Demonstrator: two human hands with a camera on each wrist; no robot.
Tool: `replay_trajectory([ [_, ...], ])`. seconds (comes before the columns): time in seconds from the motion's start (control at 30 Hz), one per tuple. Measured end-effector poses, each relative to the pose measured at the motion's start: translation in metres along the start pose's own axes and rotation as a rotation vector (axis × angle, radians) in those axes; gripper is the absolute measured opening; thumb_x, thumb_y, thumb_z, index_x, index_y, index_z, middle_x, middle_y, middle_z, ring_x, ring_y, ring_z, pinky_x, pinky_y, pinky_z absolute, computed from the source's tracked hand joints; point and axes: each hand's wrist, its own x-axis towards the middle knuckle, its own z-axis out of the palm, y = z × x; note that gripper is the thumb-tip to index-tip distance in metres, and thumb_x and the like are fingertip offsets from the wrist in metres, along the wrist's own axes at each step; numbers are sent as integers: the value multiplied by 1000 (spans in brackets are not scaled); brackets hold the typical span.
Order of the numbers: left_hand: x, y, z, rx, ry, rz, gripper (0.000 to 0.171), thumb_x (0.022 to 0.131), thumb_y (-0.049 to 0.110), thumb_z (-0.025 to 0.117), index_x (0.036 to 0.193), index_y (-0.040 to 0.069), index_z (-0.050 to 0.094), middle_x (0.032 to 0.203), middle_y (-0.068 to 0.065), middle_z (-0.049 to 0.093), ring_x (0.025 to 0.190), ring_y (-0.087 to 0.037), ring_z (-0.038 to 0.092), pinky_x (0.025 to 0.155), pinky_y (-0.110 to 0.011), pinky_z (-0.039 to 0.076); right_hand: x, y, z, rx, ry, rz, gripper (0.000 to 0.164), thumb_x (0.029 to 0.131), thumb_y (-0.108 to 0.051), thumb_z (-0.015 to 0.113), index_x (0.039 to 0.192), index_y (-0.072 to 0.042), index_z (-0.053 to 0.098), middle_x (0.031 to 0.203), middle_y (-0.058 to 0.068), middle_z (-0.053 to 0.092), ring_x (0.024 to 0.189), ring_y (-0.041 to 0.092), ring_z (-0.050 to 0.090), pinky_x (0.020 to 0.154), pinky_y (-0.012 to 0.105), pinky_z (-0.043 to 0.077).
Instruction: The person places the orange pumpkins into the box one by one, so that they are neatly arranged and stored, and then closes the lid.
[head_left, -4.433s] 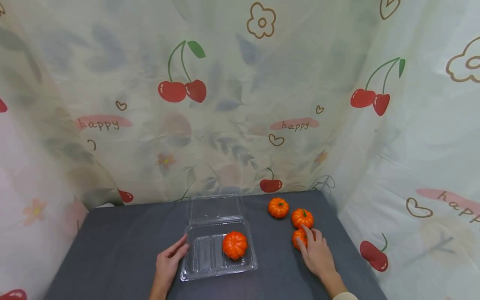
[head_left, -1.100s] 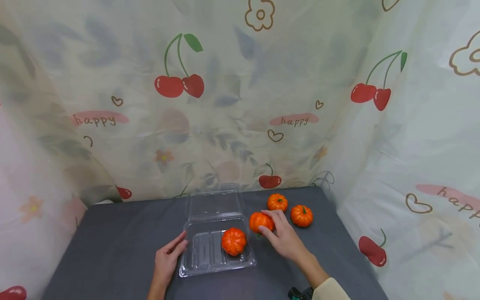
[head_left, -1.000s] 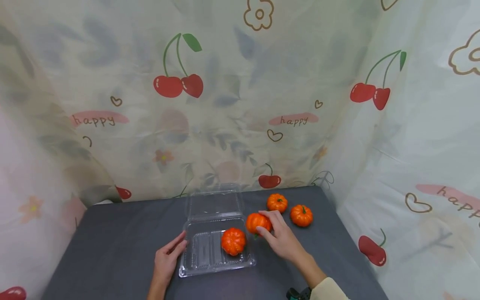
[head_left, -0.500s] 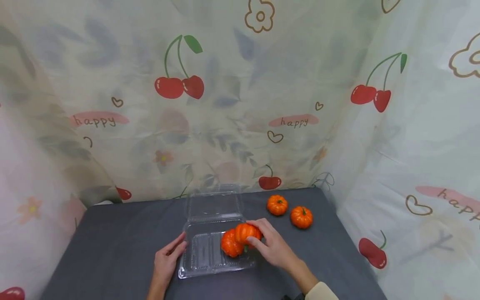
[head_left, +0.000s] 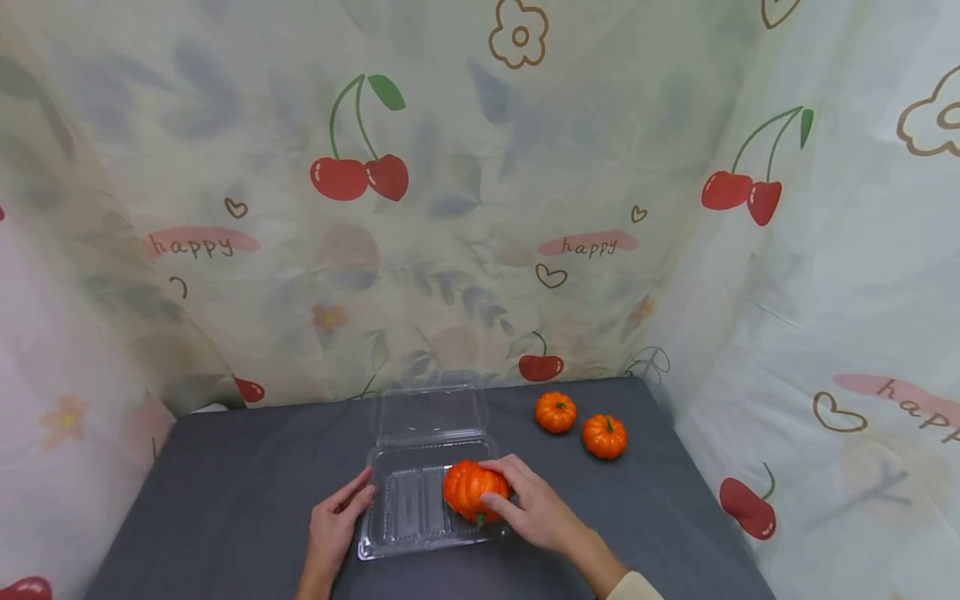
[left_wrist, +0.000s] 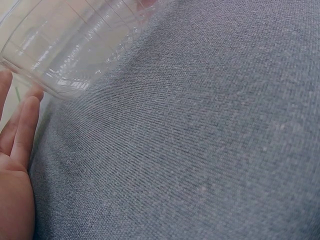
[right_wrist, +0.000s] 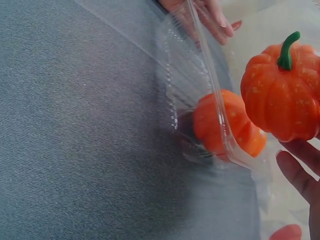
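My right hand [head_left: 536,504] grips a small orange pumpkin [right_wrist: 280,95] with a green stem. It is over the right half of a clear plastic clamshell box [head_left: 405,546]. In the right wrist view, the held pumpkin is raised above the box's rim. A second orange pumpkin [right_wrist: 225,125] sits inside the box; in the head view it is mostly hidden behind the held one. My left hand [head_left: 332,525] is at the box's left edge, and in the left wrist view its fingers [left_wrist: 25,130] look straight, with the tips at the rim.
Two more orange pumpkins [head_left: 556,412] sit at the back right of the dark grey tabletop [head_left: 247,492]. The box's clear lid [head_left: 431,410] is laid open toward the back. Patterned curtains [head_left: 450,208] enclose the table at the back and sides.
My right hand took one pumpkin from the group at the right and carried it left over the box, then lower toward the pumpkin inside. My left hand has stayed at the box's edge.
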Motion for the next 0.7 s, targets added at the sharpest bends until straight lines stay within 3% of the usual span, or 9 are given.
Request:
replay_trajectory([
  [0.13,-1,0,1,-11,1,5,42,90,23,79,130,15,71,111,30,71,96,13,68,80,-12,58,-1,0,3,11,-35,4,44,102,-51,56,140,-28,56,127,-12,58,106,7,60,90,29,56],
  [0.4,-2,0,2,-24,11,29,42,90,23,79,130,12,71,130,0,71,94,12,68,79,-11,58,-2,3,13,-26,-55,-24,45,102,-53,55,140,-29,57,125,-13,59,106,6,61,93,30,56],
  [0.53,-1,-1,2,-19,16,39,43,90,24,80,129,10,71,129,-1,71,93,12,69,77,-12,58,-2,5,16,-43,-55,-25,47,102,-54,53,140,-27,57,125,-12,60,105,6,61,93,31,56],
  [0.7,0,0,2,-11,9,21,42,90,23,79,130,12,71,124,11,73,94,12,69,79,-12,58,-1,6,20,-53,-41,-20,49,101,-55,54,140,-26,58,124,-12,60,105,6,61,94,31,56],
])
